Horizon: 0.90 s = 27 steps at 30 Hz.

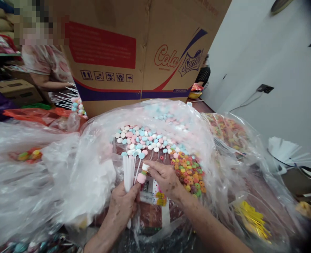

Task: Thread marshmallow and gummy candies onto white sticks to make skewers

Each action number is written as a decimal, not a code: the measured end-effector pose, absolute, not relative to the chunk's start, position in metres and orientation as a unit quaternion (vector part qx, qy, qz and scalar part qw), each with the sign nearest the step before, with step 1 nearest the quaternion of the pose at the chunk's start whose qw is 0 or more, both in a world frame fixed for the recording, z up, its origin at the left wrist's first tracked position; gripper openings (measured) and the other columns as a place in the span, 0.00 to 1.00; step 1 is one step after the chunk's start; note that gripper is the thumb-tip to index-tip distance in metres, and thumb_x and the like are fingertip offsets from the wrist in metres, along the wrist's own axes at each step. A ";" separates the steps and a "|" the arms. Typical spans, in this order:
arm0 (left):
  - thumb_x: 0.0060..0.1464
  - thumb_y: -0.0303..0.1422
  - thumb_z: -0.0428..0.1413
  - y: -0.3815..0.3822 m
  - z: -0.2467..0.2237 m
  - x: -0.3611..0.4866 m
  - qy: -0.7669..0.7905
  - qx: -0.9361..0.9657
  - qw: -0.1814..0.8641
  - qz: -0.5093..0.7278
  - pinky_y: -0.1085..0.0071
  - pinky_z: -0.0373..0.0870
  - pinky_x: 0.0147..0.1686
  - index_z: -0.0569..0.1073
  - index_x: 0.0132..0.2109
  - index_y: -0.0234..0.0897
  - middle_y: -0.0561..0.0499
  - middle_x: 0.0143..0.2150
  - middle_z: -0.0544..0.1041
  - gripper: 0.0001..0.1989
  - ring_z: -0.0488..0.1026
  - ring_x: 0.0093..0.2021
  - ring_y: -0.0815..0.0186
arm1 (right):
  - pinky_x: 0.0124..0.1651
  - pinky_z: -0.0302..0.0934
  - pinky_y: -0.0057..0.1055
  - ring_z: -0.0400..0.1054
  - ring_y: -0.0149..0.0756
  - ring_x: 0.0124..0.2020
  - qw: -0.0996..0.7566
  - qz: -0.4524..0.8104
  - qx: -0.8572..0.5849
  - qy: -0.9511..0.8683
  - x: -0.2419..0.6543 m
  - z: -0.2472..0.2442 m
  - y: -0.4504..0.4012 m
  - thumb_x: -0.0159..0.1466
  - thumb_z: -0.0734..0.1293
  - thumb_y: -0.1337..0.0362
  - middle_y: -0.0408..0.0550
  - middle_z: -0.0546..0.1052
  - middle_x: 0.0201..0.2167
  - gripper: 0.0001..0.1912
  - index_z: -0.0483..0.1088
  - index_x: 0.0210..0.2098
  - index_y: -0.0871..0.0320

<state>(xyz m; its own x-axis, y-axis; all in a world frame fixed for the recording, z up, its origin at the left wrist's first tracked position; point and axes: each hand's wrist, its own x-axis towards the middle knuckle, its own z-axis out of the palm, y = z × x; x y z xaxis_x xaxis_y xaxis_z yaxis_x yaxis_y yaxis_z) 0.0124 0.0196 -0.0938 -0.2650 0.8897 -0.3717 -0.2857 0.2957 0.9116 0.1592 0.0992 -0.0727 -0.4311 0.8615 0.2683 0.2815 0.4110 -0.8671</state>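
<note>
My left hand (124, 201) is closed round a bundle of thin white sticks (129, 172). Beside the bundle, near its thumb and fingers, is a short stack of sweets with a pink marshmallow (141, 178) at the bottom and a green and orange piece above it. My right hand (167, 178) pinches a white marshmallow (145, 167) at the top of that stack. Just beyond both hands lie loose pink, white and blue marshmallows (142, 138). To the right of my right hand is a pile of coloured ring gummies (190, 172).
Clear plastic bags (73, 179) spread over the brown table. A tall cardboard box (142, 49) stands behind. Yellow twist ties (254, 219) lie at right, near a holder of white sticks (283, 151). A co-worker (48, 66) is at left, beside finished-looking skewers (78, 107).
</note>
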 end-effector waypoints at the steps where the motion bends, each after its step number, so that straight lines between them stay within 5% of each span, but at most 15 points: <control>1: 0.41 0.47 0.67 0.020 -0.093 0.012 0.590 0.259 0.545 0.536 0.77 0.49 0.08 0.68 0.26 0.38 0.61 0.14 0.66 0.20 0.55 0.08 0.76 | 0.56 0.69 0.37 0.76 0.39 0.50 0.377 0.364 -0.366 -0.769 0.157 -0.073 0.096 0.66 0.62 0.65 0.47 0.81 0.50 0.18 0.78 0.52 0.54; 10: 0.42 0.51 0.66 0.018 -0.093 0.011 0.576 0.276 0.546 0.542 0.78 0.52 0.09 0.67 0.22 0.37 0.58 0.14 0.67 0.24 0.56 0.09 0.76 | 0.44 0.71 0.31 0.78 0.37 0.38 0.341 0.340 -0.408 -0.776 0.150 -0.081 0.078 0.69 0.59 0.62 0.48 0.83 0.40 0.18 0.77 0.51 0.54; 15: 0.46 0.53 0.63 0.015 -0.094 0.008 0.571 0.324 0.577 0.486 0.79 0.55 0.12 0.72 0.21 0.35 0.54 0.12 0.68 0.25 0.61 0.11 0.73 | 0.52 0.67 0.32 0.76 0.37 0.48 0.347 0.307 -0.402 -0.790 0.157 -0.069 0.078 0.69 0.58 0.64 0.48 0.81 0.50 0.21 0.73 0.57 0.54; 18: 0.45 0.55 0.64 0.015 -0.093 0.007 0.570 0.330 0.571 0.490 0.80 0.52 0.11 0.70 0.19 0.35 0.56 0.11 0.65 0.27 0.58 0.10 0.75 | 0.46 0.68 0.32 0.76 0.37 0.43 0.316 0.243 -0.435 -0.808 0.173 -0.056 0.092 0.70 0.58 0.62 0.48 0.81 0.49 0.21 0.68 0.61 0.53; 23: 0.41 0.55 0.65 0.015 -0.092 0.008 0.564 0.311 0.581 0.497 0.79 0.53 0.10 0.69 0.20 0.36 0.56 0.13 0.66 0.26 0.58 0.11 0.75 | 0.40 0.62 0.33 0.71 0.44 0.38 0.074 -0.021 -0.561 -0.824 0.213 -0.050 0.138 0.67 0.61 0.72 0.54 0.80 0.33 0.11 0.75 0.33 0.57; 27: 0.43 0.55 0.63 0.013 -0.092 0.007 0.578 0.322 0.572 0.484 0.79 0.53 0.11 0.69 0.19 0.36 0.56 0.10 0.65 0.27 0.58 0.10 0.75 | 0.43 0.59 0.35 0.69 0.47 0.42 0.005 -0.050 -0.548 -0.835 0.221 -0.061 0.151 0.62 0.64 0.77 0.58 0.79 0.39 0.10 0.74 0.36 0.59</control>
